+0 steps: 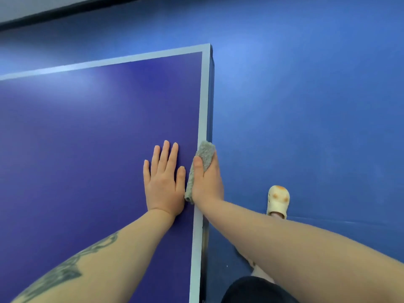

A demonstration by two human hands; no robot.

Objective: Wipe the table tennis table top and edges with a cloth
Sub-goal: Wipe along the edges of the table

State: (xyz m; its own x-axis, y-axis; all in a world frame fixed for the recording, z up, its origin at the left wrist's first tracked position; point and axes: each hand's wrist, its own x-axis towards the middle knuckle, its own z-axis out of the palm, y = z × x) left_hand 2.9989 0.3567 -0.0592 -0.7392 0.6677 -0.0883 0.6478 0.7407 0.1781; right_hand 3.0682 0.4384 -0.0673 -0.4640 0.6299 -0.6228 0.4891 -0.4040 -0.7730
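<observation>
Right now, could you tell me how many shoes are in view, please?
1: a cream clog on the blue floor, right of the table's edge. The other foot is hidden.

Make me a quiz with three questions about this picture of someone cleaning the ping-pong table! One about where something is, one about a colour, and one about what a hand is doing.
1. Where is the cloth?
A. In the middle of the table top
B. At the table's right edge
C. On the floor

2. What colour is the line along the table edge?
A. White
B. Red
C. Yellow

3. What is the left hand doing?
A. Gripping the cloth
B. Making a fist in the air
C. Lying flat on the table top

Answers:
1. B, the right hand holds the grey cloth against the edge.
2. A, a white stripe borders the blue top.
3. C, its fingers are straight and spread on the surface.
</observation>
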